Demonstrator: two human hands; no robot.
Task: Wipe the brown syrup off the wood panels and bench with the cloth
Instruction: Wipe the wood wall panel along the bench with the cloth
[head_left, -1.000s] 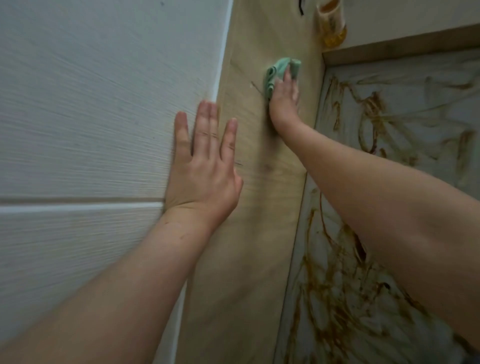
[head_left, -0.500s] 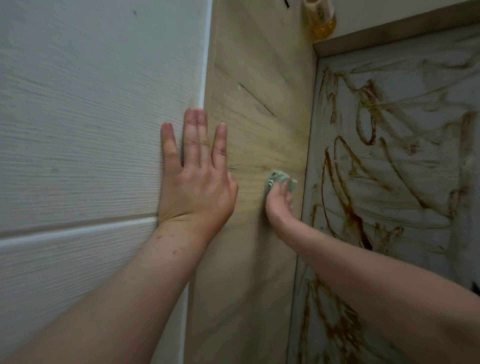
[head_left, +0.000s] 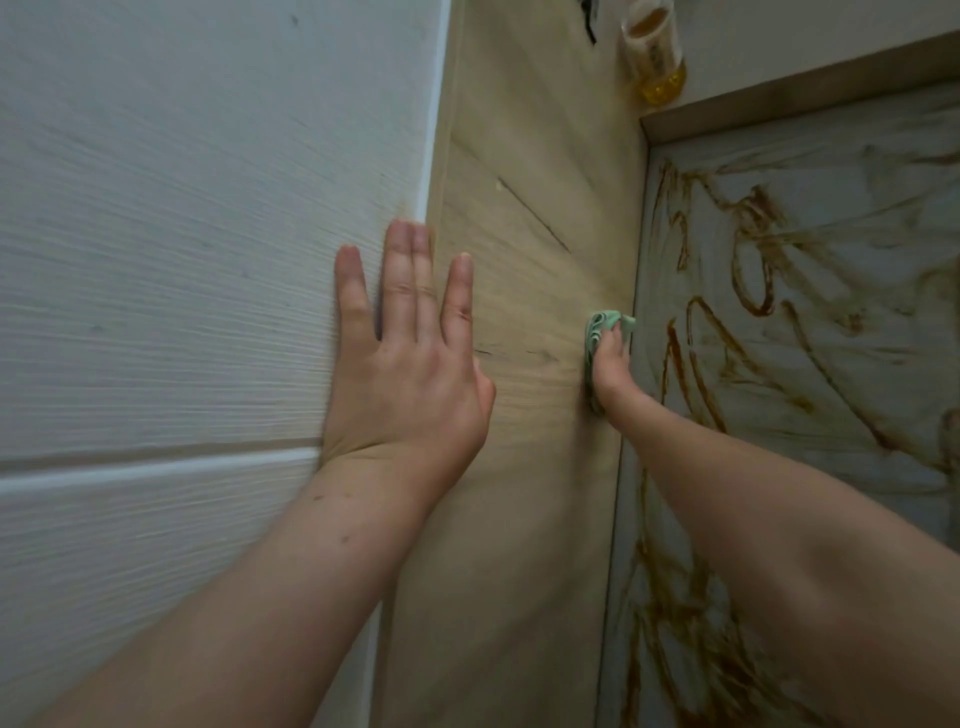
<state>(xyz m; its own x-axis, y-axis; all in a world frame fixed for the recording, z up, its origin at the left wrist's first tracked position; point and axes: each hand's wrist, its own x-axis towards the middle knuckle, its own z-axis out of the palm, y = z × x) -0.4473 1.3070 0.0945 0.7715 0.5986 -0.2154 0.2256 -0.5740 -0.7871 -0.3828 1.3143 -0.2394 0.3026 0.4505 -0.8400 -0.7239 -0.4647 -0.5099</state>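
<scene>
Pale wood panel (head_left: 519, 467) runs up middle; white grooved panel (head_left: 182, 260) at left; grey panel (head_left: 857, 322) at right, streaked with brown syrup (head_left: 698, 338). Left hand (head_left: 405, 374) lies flat, fingers straight, palm across seam between white and wood panels, same spot as before. Right hand (head_left: 613, 371) curls fingers over bunched green cloth (head_left: 596, 328), pressing it on wood panel close to right edge. Second ago, cloth sat high near bottle (head_left: 655, 57); half second ago, already down at this height. Syrup streaks unchanged.
</scene>
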